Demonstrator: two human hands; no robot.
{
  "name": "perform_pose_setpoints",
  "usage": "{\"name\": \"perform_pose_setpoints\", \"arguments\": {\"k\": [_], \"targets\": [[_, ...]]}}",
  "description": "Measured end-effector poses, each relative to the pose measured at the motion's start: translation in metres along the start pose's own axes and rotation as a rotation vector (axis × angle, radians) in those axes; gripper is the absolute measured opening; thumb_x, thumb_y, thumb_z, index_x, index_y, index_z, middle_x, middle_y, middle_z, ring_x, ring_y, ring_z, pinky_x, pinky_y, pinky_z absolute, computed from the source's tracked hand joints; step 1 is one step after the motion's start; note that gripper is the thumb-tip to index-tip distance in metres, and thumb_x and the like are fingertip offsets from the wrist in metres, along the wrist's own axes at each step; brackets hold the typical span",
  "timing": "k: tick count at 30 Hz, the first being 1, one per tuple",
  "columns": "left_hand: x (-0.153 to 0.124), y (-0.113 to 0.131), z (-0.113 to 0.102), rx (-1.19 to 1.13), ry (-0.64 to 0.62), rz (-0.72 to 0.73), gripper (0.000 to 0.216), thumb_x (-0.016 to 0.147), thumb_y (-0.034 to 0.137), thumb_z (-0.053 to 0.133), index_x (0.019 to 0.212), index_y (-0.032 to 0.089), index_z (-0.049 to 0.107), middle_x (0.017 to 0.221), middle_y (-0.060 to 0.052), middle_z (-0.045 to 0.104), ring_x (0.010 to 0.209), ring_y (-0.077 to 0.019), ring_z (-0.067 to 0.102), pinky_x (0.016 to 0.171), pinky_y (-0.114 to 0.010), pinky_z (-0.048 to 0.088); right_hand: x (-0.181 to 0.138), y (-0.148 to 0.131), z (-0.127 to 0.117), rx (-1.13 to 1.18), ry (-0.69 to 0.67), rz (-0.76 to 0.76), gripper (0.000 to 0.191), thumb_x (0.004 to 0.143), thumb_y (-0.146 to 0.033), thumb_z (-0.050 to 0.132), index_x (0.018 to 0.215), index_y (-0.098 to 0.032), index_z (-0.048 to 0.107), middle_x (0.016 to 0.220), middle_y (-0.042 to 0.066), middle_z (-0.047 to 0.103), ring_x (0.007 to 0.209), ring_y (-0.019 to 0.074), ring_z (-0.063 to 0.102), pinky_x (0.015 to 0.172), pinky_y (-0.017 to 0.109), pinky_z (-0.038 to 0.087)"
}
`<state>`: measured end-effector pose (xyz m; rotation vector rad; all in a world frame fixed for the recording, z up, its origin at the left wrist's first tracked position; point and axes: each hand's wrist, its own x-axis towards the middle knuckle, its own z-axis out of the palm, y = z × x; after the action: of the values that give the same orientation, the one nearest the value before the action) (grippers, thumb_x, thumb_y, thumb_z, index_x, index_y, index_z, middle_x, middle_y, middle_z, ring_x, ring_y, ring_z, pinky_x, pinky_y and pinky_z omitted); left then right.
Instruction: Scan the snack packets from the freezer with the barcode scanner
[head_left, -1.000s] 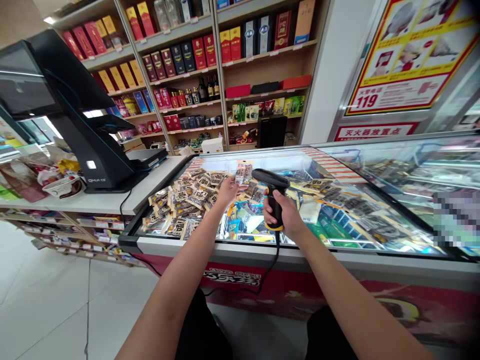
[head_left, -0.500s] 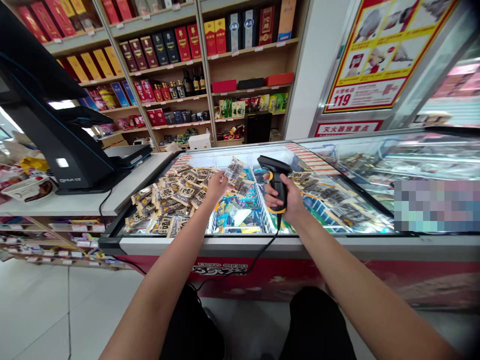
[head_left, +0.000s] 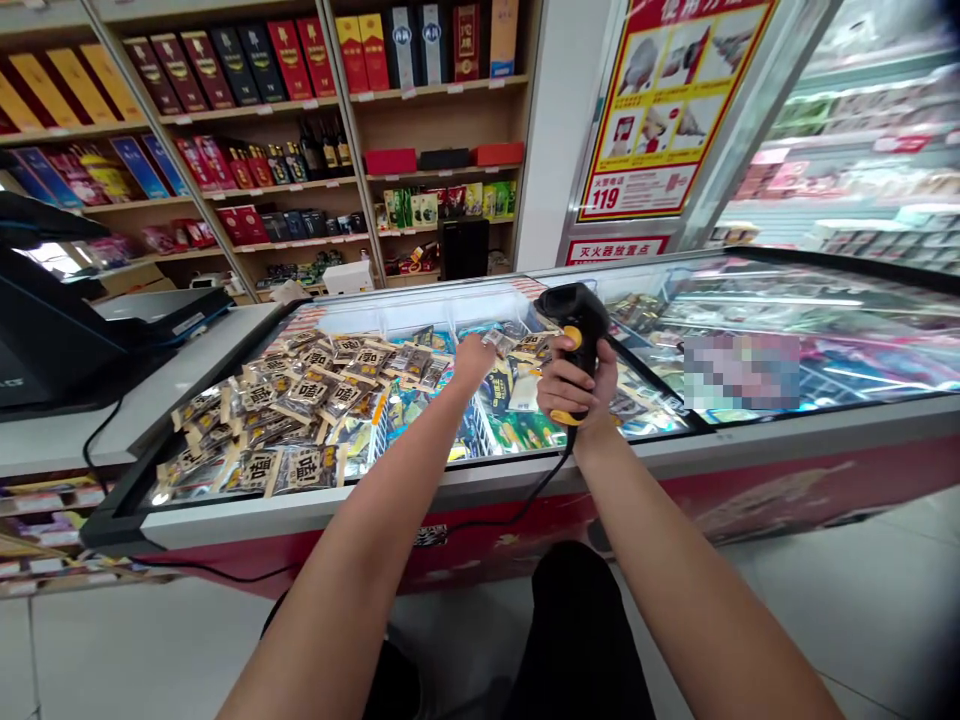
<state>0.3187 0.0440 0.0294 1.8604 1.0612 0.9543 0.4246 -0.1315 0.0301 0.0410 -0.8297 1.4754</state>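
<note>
My right hand [head_left: 568, 382] is wrapped around the handle of a black and yellow barcode scanner [head_left: 576, 305], held upright above the freezer with its cord hanging down. To the left of it, my left hand [head_left: 474, 358] is closed at the edge of a small snack packet [head_left: 498, 342], its fingertips partly hidden from view. This packet is close to other packets lying behind and under the scanner. A large heap of similar snack packets [head_left: 311, 390] with black lettering covers the left part of the freezer top.
The chest freezer [head_left: 247, 508] has a glass top, with white wire baskets of blue and green packages inside. At left, a counter [head_left: 67, 445] bears a black scale-like machine [head_left: 45, 330]. Shelves of boxes and bottles [head_left: 300, 160] stand behind.
The view has turned to the right. My left hand has moved right with the snack packet, toward the packets near the scanner. My right hand still grips the scanner, which is now tilted differently.
</note>
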Motion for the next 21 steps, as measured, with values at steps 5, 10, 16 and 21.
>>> {"name": "perform_pose_setpoints", "arguments": {"k": [5,10,16,21], "targets": [[-0.005,0.011,0.037,0.265,-0.077,0.038,0.03,0.098,0.027,0.066,0.125,0.015,0.071,0.136,-0.024,0.073,0.139,-0.0389,0.062,0.118,-0.051,0.046,0.005,-0.001,-0.003,-0.079,0.038,0.05,0.035,0.095,-0.057,0.07,0.109,-0.027,0.059,0.051,-0.019,0.036,0.03,0.0031,0.013,0.038,0.017,0.024],[-0.015,0.022,0.049,0.419,-0.093,0.066,0.034,0.101,0.034,0.063,0.128,0.016,0.071,0.148,-0.025,0.062,0.15,-0.0438,0.048,0.122,-0.059,0.04,0.006,0.001,-0.004,-0.073,0.11,0.087,0.037,0.093,-0.057,0.073,0.108,-0.027,0.058,0.051,-0.019,0.034,0.03,0.0023,0.011,0.038,0.016,0.022],[-0.041,0.028,0.007,0.621,-0.049,0.2,0.041,0.1,0.027,0.062,0.139,0.016,0.067,0.154,-0.025,0.055,0.145,-0.0444,0.047,0.12,-0.057,0.039,0.006,0.0,0.002,-0.167,0.28,0.131,0.041,0.09,-0.062,0.073,0.105,-0.027,0.059,0.049,-0.019,0.031,0.032,0.0024,0.006,0.037,0.018,0.018],[-0.047,0.016,-0.083,0.889,0.066,0.117,0.041,0.1,0.037,0.064,0.131,0.011,0.071,0.148,-0.03,0.058,0.143,-0.0506,0.048,0.116,-0.064,0.039,0.008,0.0,0.008,-0.272,0.263,0.137,0.042,0.091,-0.065,0.07,0.103,-0.027,0.057,0.049,-0.02,0.024,0.036,0.0024,-0.001,0.039,0.018,0.013]]}}
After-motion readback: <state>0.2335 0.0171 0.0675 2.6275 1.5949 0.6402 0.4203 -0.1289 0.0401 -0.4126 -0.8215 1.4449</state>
